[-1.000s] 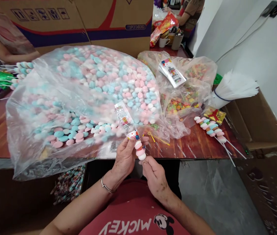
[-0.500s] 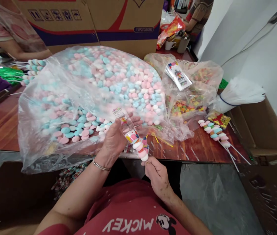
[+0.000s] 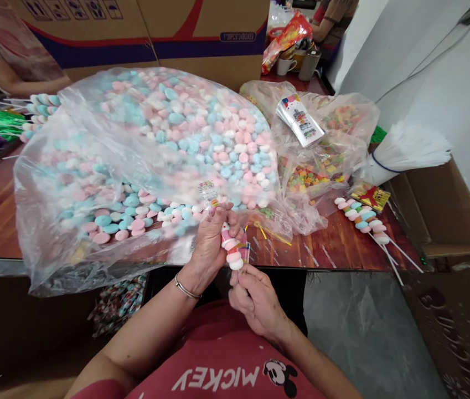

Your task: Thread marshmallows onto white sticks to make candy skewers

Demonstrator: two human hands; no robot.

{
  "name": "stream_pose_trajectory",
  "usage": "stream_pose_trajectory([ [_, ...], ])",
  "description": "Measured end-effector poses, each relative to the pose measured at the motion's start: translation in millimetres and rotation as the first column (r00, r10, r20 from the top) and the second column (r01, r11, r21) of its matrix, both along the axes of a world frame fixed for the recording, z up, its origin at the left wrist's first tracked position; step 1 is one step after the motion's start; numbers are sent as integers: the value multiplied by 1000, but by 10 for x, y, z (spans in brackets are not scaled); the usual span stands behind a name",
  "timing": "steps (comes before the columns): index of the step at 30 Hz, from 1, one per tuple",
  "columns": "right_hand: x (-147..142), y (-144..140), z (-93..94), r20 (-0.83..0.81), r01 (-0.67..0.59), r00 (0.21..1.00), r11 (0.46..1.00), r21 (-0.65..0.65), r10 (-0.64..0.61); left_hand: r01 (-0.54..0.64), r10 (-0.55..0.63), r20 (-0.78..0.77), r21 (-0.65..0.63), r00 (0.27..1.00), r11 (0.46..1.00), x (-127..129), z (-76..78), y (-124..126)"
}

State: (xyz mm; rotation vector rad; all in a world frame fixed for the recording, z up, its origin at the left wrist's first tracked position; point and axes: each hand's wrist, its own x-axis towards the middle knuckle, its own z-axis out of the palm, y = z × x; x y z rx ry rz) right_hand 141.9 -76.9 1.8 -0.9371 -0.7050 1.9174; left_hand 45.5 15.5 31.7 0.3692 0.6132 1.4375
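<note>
A marshmallow skewer (image 3: 233,256) is held between my two hands over the table's front edge. Its upper part sits inside a clear printed candy bag (image 3: 208,193), while white and pink marshmallows show at the lower end. My left hand (image 3: 211,238) is closed around the bag and the skewer's top. Below, my right hand (image 3: 259,299) pinches the stick end, which its fingers mostly hide. Behind my hands lies a big clear sack of pink, blue and white marshmallows (image 3: 137,224), its mouth toward me.
Finished-looking skewers (image 3: 361,220) lie at the right beside gold twist ties (image 3: 370,197). A stack of printed bags (image 3: 300,119) rests on sacks of gummy candy (image 3: 313,172). White sticks (image 3: 413,147) stand by an open carton (image 3: 459,205). A large cardboard box (image 3: 201,47) blocks the back.
My left hand has gone from spread fingers to closed around the bag and skewer. The skewer is further up inside the bag. The view has shifted slightly.
</note>
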Motion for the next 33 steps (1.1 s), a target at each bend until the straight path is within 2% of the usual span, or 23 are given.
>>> stream_pose_trajectory([
  [2, -29, -15, 17, -104, -47, 994, 999, -22, 45, 50, -50, 8, -20, 999, 999, 7, -4, -33],
  [3, -26, -19, 15, -70, -51, 996, 999, 4, 51, 66, -66, 4, -25, 998, 997, 6, -3, -50],
  [5, 10, -11, -11, 163, -19, 987, 992, 127, -2, 65, -65, -23, -22, 998, 998, -4, 0, -83],
  [6, 38, 3, -31, 333, -12, 941, 973, 229, -67, 49, -50, -44, -19, 998, 999, -8, 0, -101],
  [7, 67, 22, -53, 500, -27, 850, 936, 352, -164, 31, -32, -65, -19, 997, 999, -8, -3, -122],
  [9, 112, 76, -91, 704, -137, 572, 797, 588, -421, 14, -16, -92, -21, 996, 1000, 12, -23, -180],
  [11, 127, 137, -109, 693, -283, 306, 632, 721, -653, 44, -45, -97, -20, 994, 999, 60, -64, -258],
  [12, 129, 165, -109, 650, -336, 229, 568, 751, -724, 70, -71, -100, -15, 992, 997, 86, -90, -299],
  [13, 131, 190, -103, 618, -367, 193, 528, 765, -762, 104, -104, -108, -8, 989, 995, 105, -117, -336],
  [14, 139, 210, -91, 610, -379, 197, 514, 769, -768, 146, -146, -123, -4, 982, 989, 112, -142, -361],
  [16, 182, 232, -58, 653, -350, 282, 558, 752, -703, 217, -214, -162, 5, 963, 976, 69, -173, -362],
  [18, 252, 234, -21, 701, -275, 415, 654, 705, -581, 228, -221, -167, 22, 961, 973, -47, -160, -282],
  [20, 315, 223, 14, 697, -192, 557, 747, 637, -451, 159, -153, -113, 40, 982, 986, -194, -95, -146],
  [23, 323, 198, 51, 594, -125, 775, 868, 480, -217, 94, -89, -85, 60, 992, 994, -336, 58, 43],
  [25, 265, 184, 58, 476, -111, 876, 932, 346, -73, 68, -62, -104, 60, 993, 996, -330, 152, 101],
  [27, 186, 175, 53, 348, -86, 938, 970, 227, 2, 44, -37, -138, 48, 990, 998, -265, 213, 101],
  [29, 117, 168, 46, 211, -46, 977, 992, 121, 19, 32, -23, -162, 50, 987, 998, -183, 231, 69],
  [33, 48, 161, 72, -73, -34, 997, 997, -70, 29, 88, -76, -122, 93, 990, 992, -82, 168, 0],
])
